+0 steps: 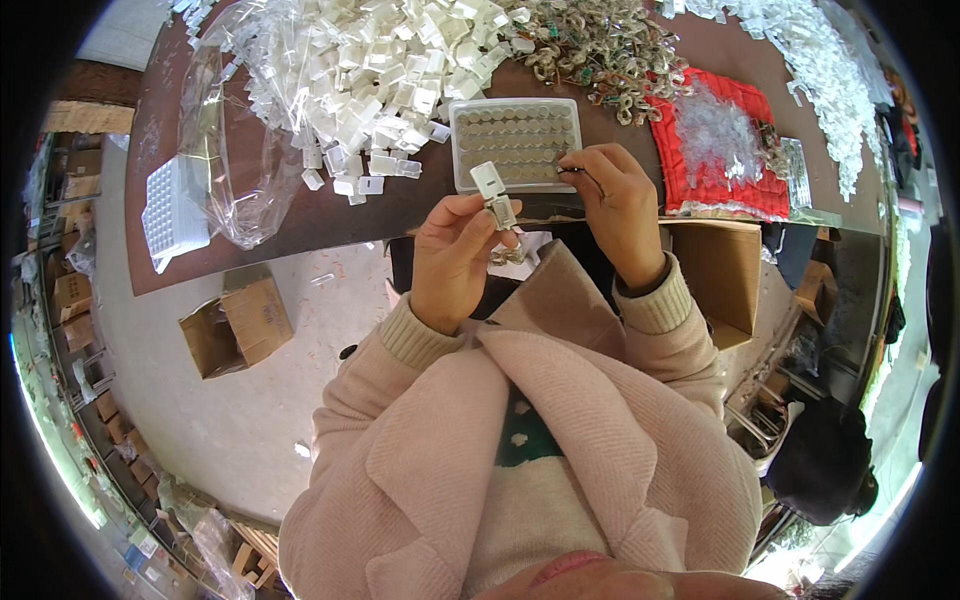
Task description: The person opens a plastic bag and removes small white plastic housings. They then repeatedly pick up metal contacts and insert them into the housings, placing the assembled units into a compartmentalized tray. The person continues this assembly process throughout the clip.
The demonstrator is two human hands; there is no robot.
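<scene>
My left hand [455, 255] is closed on a small white plastic case [492, 195], pinched between thumb and fingers in front of the tray. The case looks like two joined halves, with a small slot in the upper one. Some tangled wiring [510, 255] shows just below those fingers. My right hand [618, 205] is closed in a pinch over the right edge of a clear plastic tray [462, 182]. Something thin and dark shows at its fingertips, too small to name. Rows of round, silvery button cells [515, 140] lie in the tray.
A large heap of white plastic cases [390, 70] covers the table's back left. Behind the tray lies a pile of wired parts [600, 50]. Clear pieces rest on a red cloth [740, 190] at right. White trays [172, 215] stand left; a cardboard box [255, 320] sits on the floor.
</scene>
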